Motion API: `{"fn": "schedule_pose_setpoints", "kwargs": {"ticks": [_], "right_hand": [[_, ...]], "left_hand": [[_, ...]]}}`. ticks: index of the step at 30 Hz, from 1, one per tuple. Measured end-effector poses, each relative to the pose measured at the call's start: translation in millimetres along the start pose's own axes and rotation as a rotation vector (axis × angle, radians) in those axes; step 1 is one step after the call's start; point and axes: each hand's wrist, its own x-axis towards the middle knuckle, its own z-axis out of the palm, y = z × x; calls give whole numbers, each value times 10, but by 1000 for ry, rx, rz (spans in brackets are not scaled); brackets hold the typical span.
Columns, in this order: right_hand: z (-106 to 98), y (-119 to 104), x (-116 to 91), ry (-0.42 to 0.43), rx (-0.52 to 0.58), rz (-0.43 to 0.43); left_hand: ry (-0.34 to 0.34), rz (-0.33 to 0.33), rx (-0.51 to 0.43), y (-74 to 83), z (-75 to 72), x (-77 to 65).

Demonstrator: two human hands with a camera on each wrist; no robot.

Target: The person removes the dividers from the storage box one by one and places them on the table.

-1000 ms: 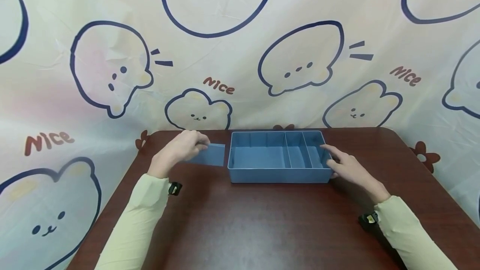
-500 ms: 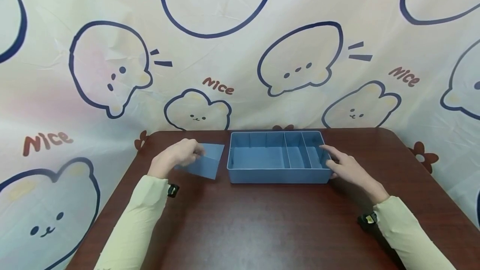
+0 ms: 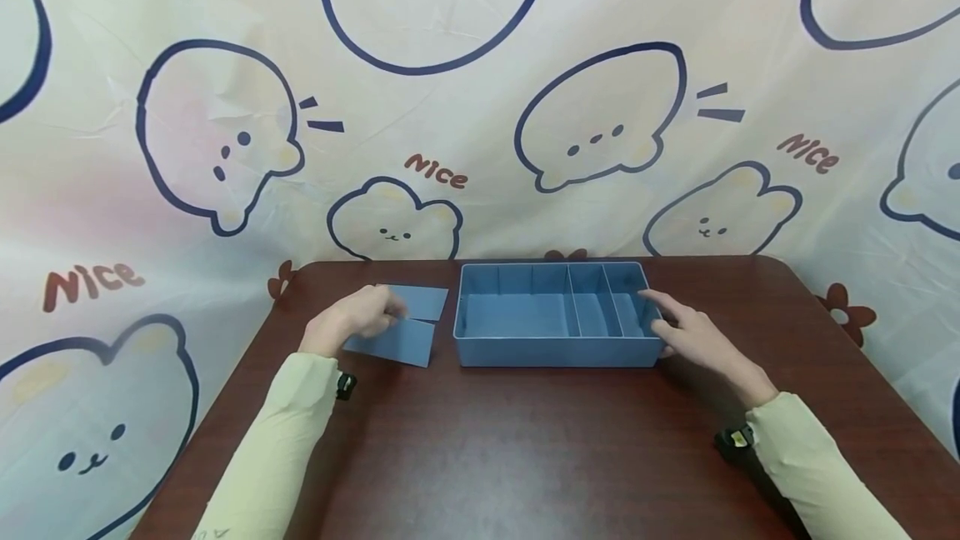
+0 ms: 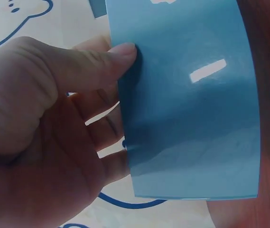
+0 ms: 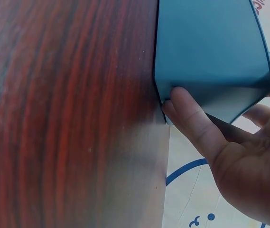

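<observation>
My left hand [image 3: 360,312] pinches a thin blue divider [image 3: 397,342] by one long edge, left of the box. In the left wrist view the thumb lies on the divider's glossy face [image 4: 191,123], with the fingers partly behind it. A second flat blue piece [image 3: 423,301] lies just beyond, partly hidden by the hand. The blue storage box [image 3: 555,352] has one wide and two narrow compartments. My right hand [image 3: 697,340] grips its right end, index finger over the rim. In the right wrist view the thumb [image 5: 196,123] presses the end wall near a lower corner.
Everything stands on a dark reddish-brown wooden table [image 3: 540,448]. Directly behind its far edge hangs a pale cloth [image 3: 480,123] printed with cartoon figures. The box sits close to that edge.
The left hand has drawn the divider a little toward the near side and tilted it, exposing the second blue piece behind. The right hand and the box stay in place.
</observation>
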Motion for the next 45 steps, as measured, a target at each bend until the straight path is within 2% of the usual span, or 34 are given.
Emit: {"fn": "schedule_pose_setpoints", "kwargs": {"ticks": [16, 25, 36, 45], "right_hand": [[10, 20, 1, 4, 3, 6], [6, 31, 19, 7, 5, 1], [6, 40, 16, 2, 20, 0], [5, 26, 16, 9, 14, -1]], "left_hand": [[26, -35, -13, -113, 187, 121], [30, -132, -32, -134, 258, 170], [12, -70, -38, -186, 292, 253], [29, -90, -36, -237, 365, 273]]}}
